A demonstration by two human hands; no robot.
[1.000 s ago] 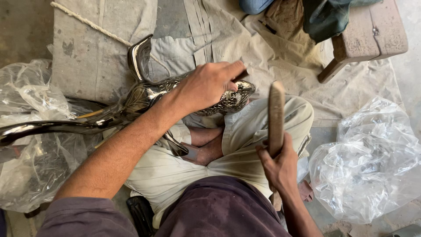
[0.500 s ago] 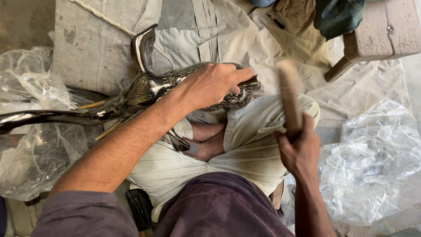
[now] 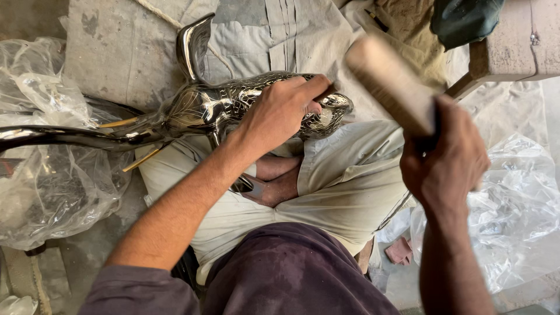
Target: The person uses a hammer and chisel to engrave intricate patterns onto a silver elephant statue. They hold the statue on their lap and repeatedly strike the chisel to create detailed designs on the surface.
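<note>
Rising now, the wooden mallet (image 3: pixel 389 81) is swinging higher in the right hand (image 3: pixel 446 160), fingers wrapped tight around its handle. Left hand (image 3: pixel 279 111) is pressing, fingers curled, on the shiny engraved metal bird figure (image 3: pixel 216 105) resting across the lap, ready for striking.

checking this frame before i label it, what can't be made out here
- Wooden tool in the right hand, head view: motion blur smears it, and the hand's grip hides its lower end.
- Metal bird figure: the left hand covers part of its patterned body; its long dark part is cut off by the left edge.
- Bench: cut off by the top and right edges.
- Clear plastic sheet: its contents cannot be told.
</note>
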